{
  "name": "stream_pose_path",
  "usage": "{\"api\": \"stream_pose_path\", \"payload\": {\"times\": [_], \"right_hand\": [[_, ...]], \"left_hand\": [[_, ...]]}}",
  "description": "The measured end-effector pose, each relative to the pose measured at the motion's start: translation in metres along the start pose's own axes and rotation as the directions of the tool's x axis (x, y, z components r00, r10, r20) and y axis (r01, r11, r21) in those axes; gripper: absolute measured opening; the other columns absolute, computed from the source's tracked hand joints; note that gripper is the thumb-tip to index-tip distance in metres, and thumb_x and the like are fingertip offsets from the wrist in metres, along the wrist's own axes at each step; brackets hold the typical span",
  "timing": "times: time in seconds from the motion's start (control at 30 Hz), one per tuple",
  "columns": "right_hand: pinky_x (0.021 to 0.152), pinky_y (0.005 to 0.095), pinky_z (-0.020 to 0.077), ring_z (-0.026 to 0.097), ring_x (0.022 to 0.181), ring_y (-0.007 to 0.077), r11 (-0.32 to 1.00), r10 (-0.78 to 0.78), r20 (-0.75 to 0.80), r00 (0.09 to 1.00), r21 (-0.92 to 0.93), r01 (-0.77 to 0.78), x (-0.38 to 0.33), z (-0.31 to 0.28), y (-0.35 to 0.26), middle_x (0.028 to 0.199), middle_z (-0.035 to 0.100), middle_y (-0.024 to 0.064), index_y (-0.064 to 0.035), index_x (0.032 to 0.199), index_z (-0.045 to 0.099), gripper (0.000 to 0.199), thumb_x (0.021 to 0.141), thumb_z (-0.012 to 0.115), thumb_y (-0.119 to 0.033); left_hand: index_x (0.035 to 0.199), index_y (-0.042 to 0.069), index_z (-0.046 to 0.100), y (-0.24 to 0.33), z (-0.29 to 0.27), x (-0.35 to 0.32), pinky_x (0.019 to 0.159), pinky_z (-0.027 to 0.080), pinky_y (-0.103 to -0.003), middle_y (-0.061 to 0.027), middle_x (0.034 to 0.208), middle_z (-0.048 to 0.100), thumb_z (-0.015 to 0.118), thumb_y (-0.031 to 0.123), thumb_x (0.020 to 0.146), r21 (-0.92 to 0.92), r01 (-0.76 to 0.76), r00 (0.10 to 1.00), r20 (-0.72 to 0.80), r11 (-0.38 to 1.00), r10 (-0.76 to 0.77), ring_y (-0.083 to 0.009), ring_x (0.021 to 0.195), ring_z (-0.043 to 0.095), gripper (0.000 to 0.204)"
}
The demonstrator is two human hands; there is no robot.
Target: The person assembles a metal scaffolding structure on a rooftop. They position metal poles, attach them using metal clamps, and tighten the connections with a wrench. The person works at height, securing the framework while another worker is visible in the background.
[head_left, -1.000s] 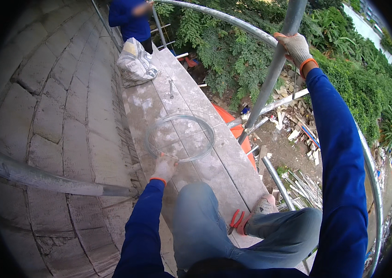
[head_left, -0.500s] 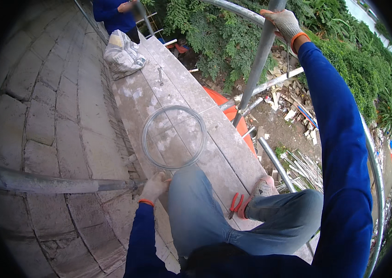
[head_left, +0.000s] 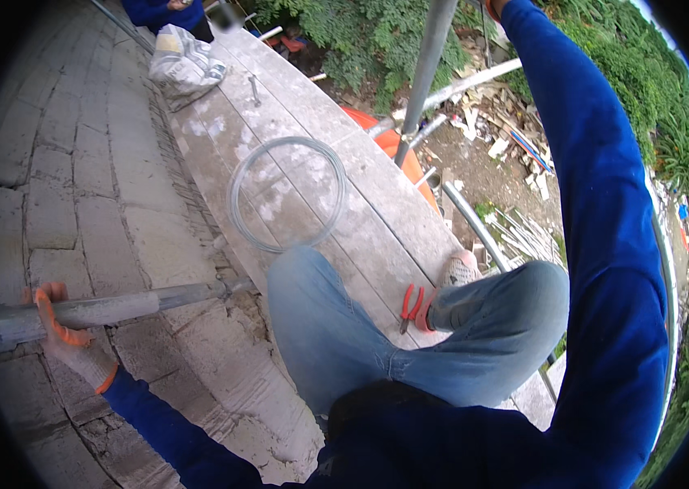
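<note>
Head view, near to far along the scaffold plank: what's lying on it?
Red-handled pliers by the person's shoe → coil of wire → small metal tool → grey-white sack, with another person in blue just behind it.

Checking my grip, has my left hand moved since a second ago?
Yes. The left hand left the grey wire coil on the plank and now grips the horizontal grey metal pipe by the block wall.

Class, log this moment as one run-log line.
left hand: gripping horizontal pipe | right hand: out of view | wire coil, pliers: on plank
</note>
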State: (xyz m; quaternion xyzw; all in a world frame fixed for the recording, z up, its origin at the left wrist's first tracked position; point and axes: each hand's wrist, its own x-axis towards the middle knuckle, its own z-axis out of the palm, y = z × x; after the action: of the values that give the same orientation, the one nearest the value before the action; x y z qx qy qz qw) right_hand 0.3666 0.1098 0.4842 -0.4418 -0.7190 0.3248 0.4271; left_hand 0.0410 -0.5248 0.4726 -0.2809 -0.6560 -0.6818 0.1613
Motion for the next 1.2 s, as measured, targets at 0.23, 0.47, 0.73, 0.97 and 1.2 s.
{"api": "stream_pose_path", "payload": {"times": [0.23, 0.47, 0.73, 0.97, 1.2], "right_hand": [[0.051, 0.0359, 0.0551, 0.068, 0.058, 0.0226, 0.883, 0.135, 0.077, 0.988, -0.463, -0.085, -0.009, 0.011, 0.045, 0.077, 0.07, 0.0144, 0.0046, 0.117, 0.063, 0.053, 0.09, 0.069, -0.041], [0.071, 0.0441, 0.0564, 0.07, 0.073, 0.0304, 0.83, 0.354, 0.604, 0.714, -0.555, 0.057, -0.227, 0.047, 0.136, 0.081, 0.071, 0.0179, -0.0046, 0.102, 0.071, 0.031, 0.096, 0.056, -0.031], [0.064, 0.037, 0.0573, 0.069, 0.066, 0.02, 0.962, 0.235, 0.768, 0.595, -0.27, -0.032, -0.245, 0.051, 0.049, 0.077, 0.067, 0.0117, -0.0053, 0.105, 0.067, 0.026, 0.099, 0.053, -0.026], [0.049, 0.0272, 0.049, 0.057, 0.055, 0.0072, 0.989, 0.019, 0.516, 0.857, 0.118, -0.092, -0.257, -0.021, -0.047, 0.067, 0.059, 0.0011, -0.007, 0.117, 0.068, 0.026, 0.102, 0.054, -0.022], [0.071, 0.0408, 0.0548, 0.071, 0.085, 0.0371, 0.996, -0.047, 0.286, 0.957, -0.061, 0.067, -0.272, -0.032, 0.026, 0.089, 0.07, 0.0219, -0.0043, 0.11, 0.068, 0.02, 0.096, 0.059, -0.015]], "left_hand": [[0.127, -0.003, 0.056, -0.018, 0.011, 0.01, 0.076, 0.054, -0.034, -0.0077, 0.089, 0.062, 0.075, 0.01, 0.089, -0.063, -0.019, 0.983, -0.181, 0.998, 0.007, -0.0151, 0.074, 0.058, 0.044], [0.123, 0.001, 0.058, -0.017, 0.008, 0.01, 0.071, 0.053, -0.033, -0.0045, 0.087, 0.06, 0.077, 0.01, 0.088, -0.092, -0.011, 0.975, -0.221, 0.996, -0.009, -0.0134, 0.072, 0.056, 0.041], [0.127, -0.002, 0.056, -0.04, -0.003, 0.004, 0.079, 0.053, -0.033, -0.0114, 0.104, 0.066, 0.072, 0.014, 0.093, 0.071, -0.001, 0.96, -0.281, 0.997, 0.021, -0.0182, 0.087, 0.063, 0.041], [0.141, -0.008, 0.044, -0.036, 0.013, -0.009, 0.102, 0.049, -0.04, -0.0233, 0.136, 0.055, 0.065, 0.014, 0.096, 0.301, -0.025, 0.956, -0.271, 0.953, 0.111, -0.0304, 0.122, 0.058, 0.054], [0.15, 0.002, 0.036, -0.009, 0.143, -0.193, 0.117, 0.032, -0.051, -0.0268, 0.157, 0.026, 0.073, 0.011, 0.086, 0.527, -0.172, 0.93, 0.365, 0.832, -0.038, -0.0426, 0.147, 0.024, 0.075]]}}
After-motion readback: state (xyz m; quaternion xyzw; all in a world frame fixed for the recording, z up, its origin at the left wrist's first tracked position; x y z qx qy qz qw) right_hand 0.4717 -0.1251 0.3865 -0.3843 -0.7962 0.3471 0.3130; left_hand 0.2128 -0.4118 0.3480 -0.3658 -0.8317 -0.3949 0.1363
